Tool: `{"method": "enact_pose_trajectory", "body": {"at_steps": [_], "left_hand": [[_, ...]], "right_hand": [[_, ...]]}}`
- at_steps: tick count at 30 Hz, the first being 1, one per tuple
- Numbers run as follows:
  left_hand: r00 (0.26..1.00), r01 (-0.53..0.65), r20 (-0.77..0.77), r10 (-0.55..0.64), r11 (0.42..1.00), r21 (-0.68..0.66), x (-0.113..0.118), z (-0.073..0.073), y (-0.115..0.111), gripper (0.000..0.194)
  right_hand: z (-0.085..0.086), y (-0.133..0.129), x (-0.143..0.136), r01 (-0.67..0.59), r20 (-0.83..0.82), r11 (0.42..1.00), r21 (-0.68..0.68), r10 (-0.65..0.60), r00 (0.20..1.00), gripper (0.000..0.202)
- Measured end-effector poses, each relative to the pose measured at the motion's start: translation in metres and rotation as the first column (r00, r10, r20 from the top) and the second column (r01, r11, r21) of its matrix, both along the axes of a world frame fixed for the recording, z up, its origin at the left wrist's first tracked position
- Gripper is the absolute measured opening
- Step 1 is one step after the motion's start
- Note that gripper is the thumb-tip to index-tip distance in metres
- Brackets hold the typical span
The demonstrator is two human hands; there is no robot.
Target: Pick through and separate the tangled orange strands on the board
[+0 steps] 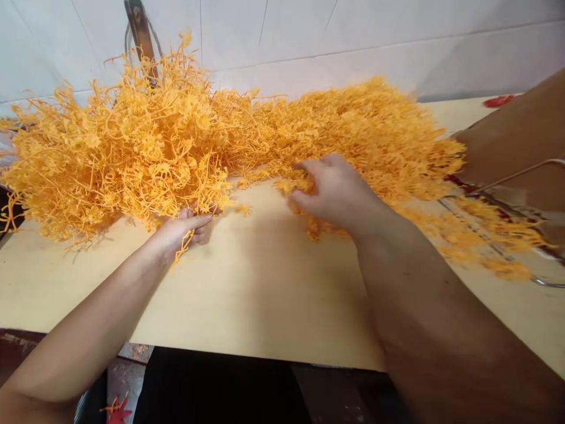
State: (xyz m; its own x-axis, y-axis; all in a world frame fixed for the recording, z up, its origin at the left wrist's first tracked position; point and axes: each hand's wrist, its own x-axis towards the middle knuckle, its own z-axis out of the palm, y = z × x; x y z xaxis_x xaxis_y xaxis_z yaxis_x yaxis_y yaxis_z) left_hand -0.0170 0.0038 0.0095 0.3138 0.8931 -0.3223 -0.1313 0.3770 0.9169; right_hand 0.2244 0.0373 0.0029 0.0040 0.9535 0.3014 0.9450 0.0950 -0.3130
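Observation:
A large heap of orange-yellow plastic flower sprigs (145, 147) covers the left back of the table. A second, denser pile of the same sprigs (353, 123) lies at the right back. My left hand (189, 231) is at the front edge of the left heap, thumb pressed over its curled fingers, with a thin orange sprig (182, 250) held in it. At the near left edge of the right pile is my right hand (324, 188), its thumb and fingers apart and curved around some sprigs; its fingertips are slightly blurred.
The pale wooden table (265, 282) meets a white tiled wall. A dark strap-like handle (142, 38) stands behind the left heap. Brown cardboard (521, 141) and a metal rod (549, 284) are at the right. A red piece (498, 101) lies behind; another (118, 410) is below the table.

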Motion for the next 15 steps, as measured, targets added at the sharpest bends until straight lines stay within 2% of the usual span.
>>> {"method": "enact_pose_trajectory", "body": {"at_steps": [2,5,6,8,10,12,15], "left_hand": [[0.999,-0.026,-0.034,0.025,1.000,-0.005,0.002,0.001,0.000,0.008],[0.996,-0.057,-0.069,0.056,0.998,-0.012,0.005,0.000,0.001,0.003],[0.996,-0.061,-0.072,0.061,0.998,-0.003,0.005,-0.002,0.001,0.004],[0.994,-0.071,-0.078,0.074,0.997,0.037,0.006,-0.004,0.002,0.009],[0.993,-0.074,-0.090,0.082,0.993,0.089,0.006,-0.007,0.002,0.018],[0.994,-0.052,-0.092,0.063,0.991,0.121,0.005,-0.009,0.002,0.024],[0.996,-0.013,-0.087,0.025,0.992,0.126,0.005,-0.010,0.002,0.025]], "right_hand": [[-0.002,0.001,0.001,0.001,-0.012,0.989,0.147,0.001,1.000,0.047],[0.000,-0.008,-0.021,-0.174,-0.060,0.941,0.290,0.200,0.978,0.032],[0.000,-0.012,-0.032,-0.247,-0.108,0.926,0.287,0.287,0.952,0.026],[0.000,-0.022,-0.057,-0.422,-0.245,0.891,0.166,0.451,0.858,0.025],[-0.003,-0.029,-0.078,-0.519,-0.360,0.850,0.088,0.513,0.779,0.023],[-0.008,-0.032,-0.092,-0.504,-0.456,0.860,0.085,0.483,0.747,0.020],[-0.013,-0.032,-0.097,-0.450,-0.583,0.886,0.109,0.423,0.694,0.020]]}}
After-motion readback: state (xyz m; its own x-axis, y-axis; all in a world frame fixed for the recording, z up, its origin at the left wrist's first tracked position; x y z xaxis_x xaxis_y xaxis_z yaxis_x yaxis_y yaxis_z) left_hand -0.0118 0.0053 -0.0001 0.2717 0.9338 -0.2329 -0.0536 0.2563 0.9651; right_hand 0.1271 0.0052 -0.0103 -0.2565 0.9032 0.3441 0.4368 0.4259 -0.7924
